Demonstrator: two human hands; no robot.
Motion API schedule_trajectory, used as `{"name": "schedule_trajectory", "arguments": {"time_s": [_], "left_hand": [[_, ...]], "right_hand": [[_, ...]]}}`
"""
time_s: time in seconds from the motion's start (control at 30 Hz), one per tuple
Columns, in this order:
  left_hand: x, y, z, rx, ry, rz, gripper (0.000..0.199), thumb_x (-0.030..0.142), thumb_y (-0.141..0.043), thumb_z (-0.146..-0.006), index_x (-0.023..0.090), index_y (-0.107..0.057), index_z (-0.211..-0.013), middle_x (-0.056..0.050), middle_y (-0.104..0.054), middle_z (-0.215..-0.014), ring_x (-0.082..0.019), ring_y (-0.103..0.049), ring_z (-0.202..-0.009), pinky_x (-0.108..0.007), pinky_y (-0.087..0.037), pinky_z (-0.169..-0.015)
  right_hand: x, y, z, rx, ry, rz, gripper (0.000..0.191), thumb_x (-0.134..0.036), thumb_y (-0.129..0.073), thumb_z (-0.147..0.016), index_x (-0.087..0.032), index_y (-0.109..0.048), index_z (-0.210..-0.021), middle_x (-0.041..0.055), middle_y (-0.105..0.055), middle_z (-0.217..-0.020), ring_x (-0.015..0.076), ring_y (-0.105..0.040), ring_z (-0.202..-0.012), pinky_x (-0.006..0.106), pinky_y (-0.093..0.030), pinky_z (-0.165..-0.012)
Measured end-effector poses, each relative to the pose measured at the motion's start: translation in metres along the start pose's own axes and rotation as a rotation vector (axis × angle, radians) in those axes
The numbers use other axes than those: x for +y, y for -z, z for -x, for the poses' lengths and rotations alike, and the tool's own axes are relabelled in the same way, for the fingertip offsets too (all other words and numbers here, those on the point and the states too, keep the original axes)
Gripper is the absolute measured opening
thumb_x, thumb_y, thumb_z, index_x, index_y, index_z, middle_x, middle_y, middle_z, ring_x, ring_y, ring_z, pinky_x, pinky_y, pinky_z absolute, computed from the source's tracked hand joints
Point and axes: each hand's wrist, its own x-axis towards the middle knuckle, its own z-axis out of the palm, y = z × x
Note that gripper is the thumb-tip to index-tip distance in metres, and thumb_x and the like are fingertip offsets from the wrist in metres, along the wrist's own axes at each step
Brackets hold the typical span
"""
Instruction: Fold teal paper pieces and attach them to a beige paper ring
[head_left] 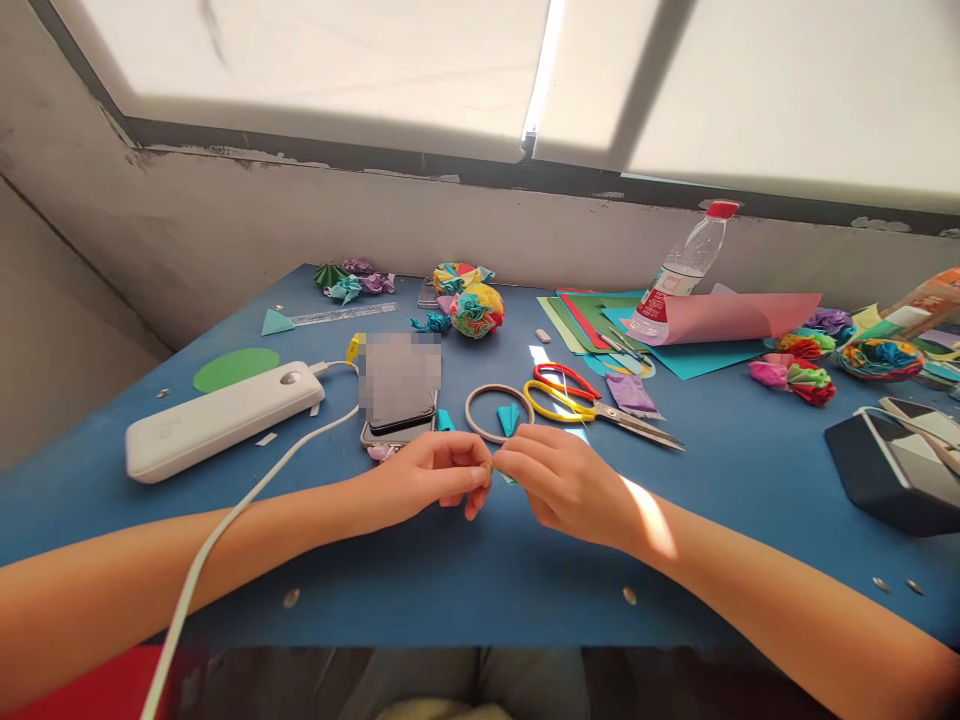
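My left hand (431, 475) and my right hand (570, 482) meet above the front middle of the blue table (450, 590). Both have their fingertips pinched together, nearly touching. Whatever lies between them is too small to make out. Just beyond the fingers is a thin ring (470, 402), with a folded teal paper piece (508, 418) inside its outline. Another small teal piece (445, 420) lies left of the ring. Scissors (592, 405) with one red and one yellow handle rest past my right hand. Behind my left hand is a phone (401, 422), partly blurred out.
A white power bank (225, 420) lies at left, its cable (262, 485) running over my left forearm. Crumpled paper flowers (477, 310) sit at the back. A bottle (679, 275) stands tilted by coloured sheets (727, 320). A dark box (892, 475) is at right.
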Motion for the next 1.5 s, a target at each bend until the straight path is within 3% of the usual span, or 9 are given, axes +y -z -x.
{"name": "schedule_trajectory", "arguments": {"time_s": [0.2, 0.33, 0.43, 0.57, 0.73, 0.9, 1.13, 1.3, 1.5], "left_hand": [[-0.003, 0.002, 0.0, 0.038, -0.069, 0.029, 0.017, 0.03, -0.056, -0.086, 0.015, -0.055, -0.081, 0.001, -0.058, -0.068, -0.01, -0.054, -0.062, -0.021, -0.033, -0.054], [-0.001, 0.002, 0.0, 0.005, -0.061, 0.097, 0.015, 0.027, -0.057, -0.084, 0.014, -0.054, -0.077, 0.0, -0.057, -0.066, -0.011, -0.054, -0.06, -0.022, -0.034, -0.055], [0.001, 0.001, 0.0, -0.055, -0.032, 0.115, 0.017, 0.026, -0.058, -0.083, 0.013, -0.053, -0.073, 0.001, -0.055, -0.062, -0.011, -0.053, -0.058, -0.024, -0.035, -0.057], [0.0, 0.002, 0.0, -0.042, -0.033, 0.113, 0.023, 0.03, -0.056, -0.084, 0.013, -0.053, -0.07, 0.0, -0.056, -0.062, -0.012, -0.054, -0.058, -0.024, -0.034, -0.055], [0.0, 0.002, 0.0, -0.055, -0.012, 0.051, 0.029, 0.031, -0.055, -0.087, 0.013, -0.053, -0.064, -0.001, -0.057, -0.057, -0.01, -0.049, -0.055, -0.024, -0.035, -0.056], [0.0, 0.002, 0.0, -0.05, -0.006, 0.068, 0.026, 0.029, -0.057, -0.084, 0.014, -0.053, -0.064, 0.0, -0.057, -0.055, -0.01, -0.049, -0.054, -0.023, -0.036, -0.057], [-0.001, 0.0, -0.002, -0.004, -0.039, 0.072, 0.023, 0.031, -0.058, -0.081, 0.011, -0.068, -0.085, -0.009, -0.068, -0.08, -0.016, -0.06, -0.072, -0.022, -0.043, -0.056], [-0.004, -0.002, -0.005, 0.114, -0.043, 0.02, 0.028, 0.037, -0.058, -0.083, 0.012, -0.07, -0.09, -0.01, -0.068, -0.086, -0.018, -0.062, -0.078, -0.022, -0.046, -0.054], [-0.004, -0.007, -0.005, 0.154, -0.034, 0.026, 0.028, 0.037, -0.058, -0.081, 0.012, -0.069, -0.088, -0.008, -0.067, -0.081, -0.018, -0.063, -0.075, -0.021, -0.045, -0.05]], "right_hand": [[0.001, 0.01, -0.001, -0.105, -0.095, -0.114, 0.024, 0.0, -0.033, -0.082, -0.017, -0.05, -0.086, 0.0018, -0.047, -0.068, 0.0144, -0.039, -0.063, 0.026, -0.032, -0.056], [-0.001, 0.019, -0.008, 0.126, -0.544, -0.923, 0.008, -0.022, -0.04, -0.093, -0.02, -0.044, -0.087, -0.0018, -0.047, -0.07, 0.0108, -0.043, -0.06, 0.025, -0.038, -0.056], [-0.003, 0.024, -0.013, 0.193, -0.71, -1.52, 0.013, -0.03, -0.046, -0.092, -0.022, -0.04, -0.083, -0.0063, -0.037, -0.062, 0.0083, -0.035, -0.051, 0.023, -0.035, -0.05], [-0.003, 0.024, -0.011, 0.113, -0.735, -1.862, 0.013, -0.027, -0.049, -0.091, -0.021, -0.043, -0.082, -0.0063, -0.035, -0.062, 0.0072, -0.031, -0.051, 0.022, -0.032, -0.05], [-0.003, 0.02, -0.008, 0.092, -0.703, -1.972, 0.011, -0.024, -0.048, -0.092, -0.02, -0.045, -0.082, -0.0064, -0.035, -0.061, 0.0064, -0.031, -0.051, 0.021, -0.031, -0.05], [-0.003, 0.019, -0.009, 0.063, -0.726, -1.878, 0.017, -0.031, -0.053, -0.089, -0.02, -0.043, -0.08, -0.007, -0.038, -0.06, 0.0066, -0.034, -0.049, 0.022, -0.034, -0.049], [-0.006, 0.003, -0.005, 0.181, -0.791, -0.936, 0.013, -0.029, -0.056, -0.087, -0.017, -0.061, -0.088, -0.0007, -0.056, -0.072, 0.0086, -0.05, -0.061, 0.022, -0.043, -0.055], [-0.008, -0.01, 0.0, 0.212, -0.806, -0.745, 0.021, -0.028, -0.048, -0.091, -0.019, -0.065, -0.1, -0.002, -0.061, -0.063, 0.008, -0.05, -0.046, 0.02, -0.042, -0.042], [-0.011, -0.015, 0.008, 0.202, -0.514, -0.344, 0.037, -0.008, -0.042, -0.087, -0.022, -0.06, -0.116, 0.0009, -0.07, -0.082, 0.0105, -0.063, -0.061, 0.02, -0.052, -0.055]]}}
